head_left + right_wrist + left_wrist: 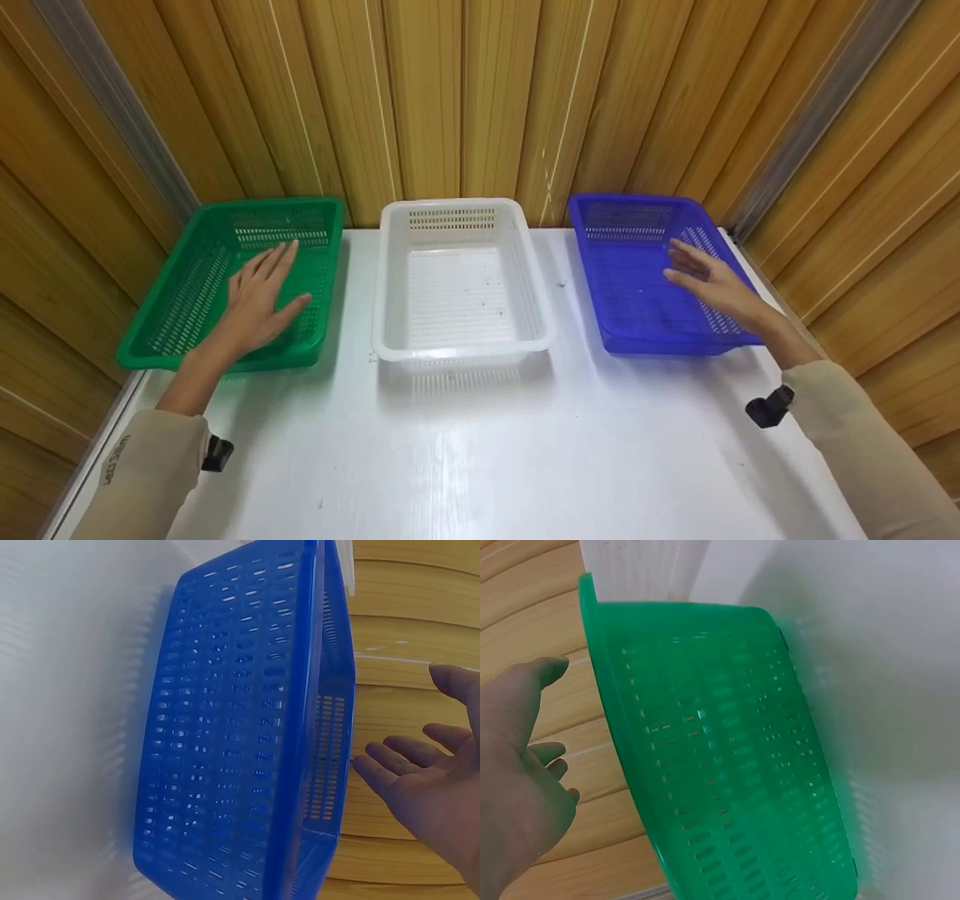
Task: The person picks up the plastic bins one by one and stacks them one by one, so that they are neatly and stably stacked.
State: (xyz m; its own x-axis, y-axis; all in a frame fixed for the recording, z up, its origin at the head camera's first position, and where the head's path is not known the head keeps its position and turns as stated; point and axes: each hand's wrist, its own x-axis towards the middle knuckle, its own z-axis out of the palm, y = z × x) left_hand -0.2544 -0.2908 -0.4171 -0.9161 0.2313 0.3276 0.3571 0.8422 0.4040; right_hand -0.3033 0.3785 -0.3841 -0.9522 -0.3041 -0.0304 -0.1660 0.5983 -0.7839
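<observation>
With fingers extended and thumb spread wide, my left hand (259, 304) hovers over the green basket (191, 300) at about ten o'clock. At about two, my right hand (712, 283) hovers over the blue basket (626, 292), its fingers loosely bent and its thumb apart from them. Neither has hold of anything, and I see no contact with either rim. I judge that my hands are this far apart because each is matched to a side basket. Beneath, the white desk (480, 450) carries all three containers, spaced, I suppose, so that each can be reached without knocking its neighbour. Inside the green and blue ones I make out only slotted walls and floors, though each hand hides part of the view. At twelve o'clock, between them, the white basket (457, 292) stands upright like the others, with a few dark specks (484, 304) on its floor. Behind the row rises a wood-look wall (499, 97); the baskets' far ends sit near it, perhaps to keep them lined up.
</observation>
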